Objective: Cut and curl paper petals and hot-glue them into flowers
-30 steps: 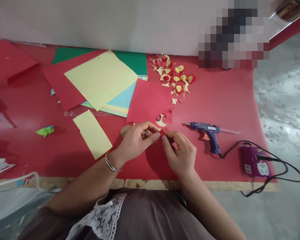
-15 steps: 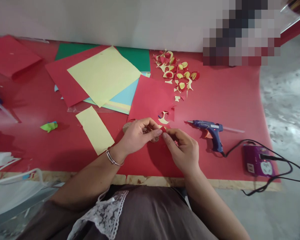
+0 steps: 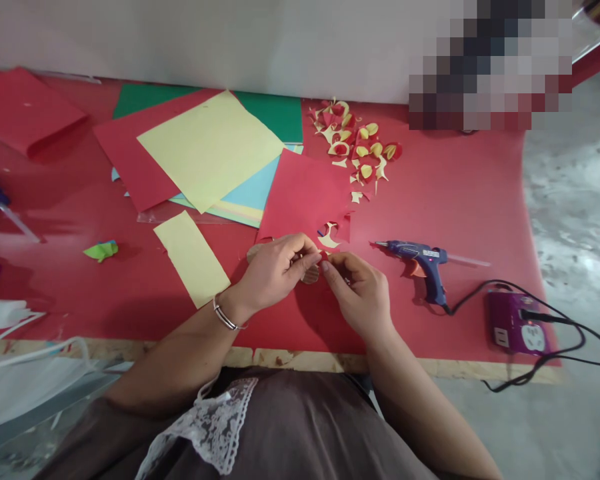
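Observation:
Between the fingertips of my left hand (image 3: 277,267) and my right hand (image 3: 360,287) is a small piece of red paper (image 3: 323,256), pinched by both and mostly hidden. Under my left hand a round of corrugated cardboard (image 3: 310,274) shows in part; whether the hand touches it I cannot tell. Just beyond my fingers lie a cream paper scrap (image 3: 331,236) and a red sheet of paper (image 3: 307,190). A blue hot glue gun (image 3: 420,257) rests on its side to the right of my right hand, with a glue stick in its back.
Red and yellow paper petals (image 3: 365,150) and offcuts lie at the back. Stacked coloured sheets (image 3: 210,153) and a cream strip (image 3: 193,259) are on the left, near a green paper piece (image 3: 101,251). The glue gun's cord runs to a purple power socket (image 3: 517,323).
My right hand has shifted slightly left, closer to my left hand. More of the corrugated cardboard shows below the fingers. The whole view has moved a little.

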Available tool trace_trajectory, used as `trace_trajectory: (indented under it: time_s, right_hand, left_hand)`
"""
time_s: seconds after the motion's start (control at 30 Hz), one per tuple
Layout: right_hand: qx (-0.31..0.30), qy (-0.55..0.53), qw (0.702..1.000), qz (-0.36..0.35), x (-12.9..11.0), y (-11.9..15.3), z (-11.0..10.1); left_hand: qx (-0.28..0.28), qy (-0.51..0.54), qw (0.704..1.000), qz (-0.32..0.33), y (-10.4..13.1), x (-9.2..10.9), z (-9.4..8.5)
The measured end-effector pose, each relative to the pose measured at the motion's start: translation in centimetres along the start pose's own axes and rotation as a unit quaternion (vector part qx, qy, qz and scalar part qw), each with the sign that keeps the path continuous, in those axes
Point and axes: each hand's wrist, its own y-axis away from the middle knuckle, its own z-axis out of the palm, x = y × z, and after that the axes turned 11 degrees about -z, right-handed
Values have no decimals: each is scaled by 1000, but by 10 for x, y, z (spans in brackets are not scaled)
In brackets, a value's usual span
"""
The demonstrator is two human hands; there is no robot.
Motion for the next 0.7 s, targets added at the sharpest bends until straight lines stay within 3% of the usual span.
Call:
trace_trajectory:
  time_s: [0.33,0.7]
  right_hand:
    - [44,84,994,-45,14,16,-12]
    - [52,182,977,-97,41,47,-27]
  left_hand:
    - [122,-115,986,10,-10,-10,-30]
    - [198,-220,954,-38,-20,-22,-33]
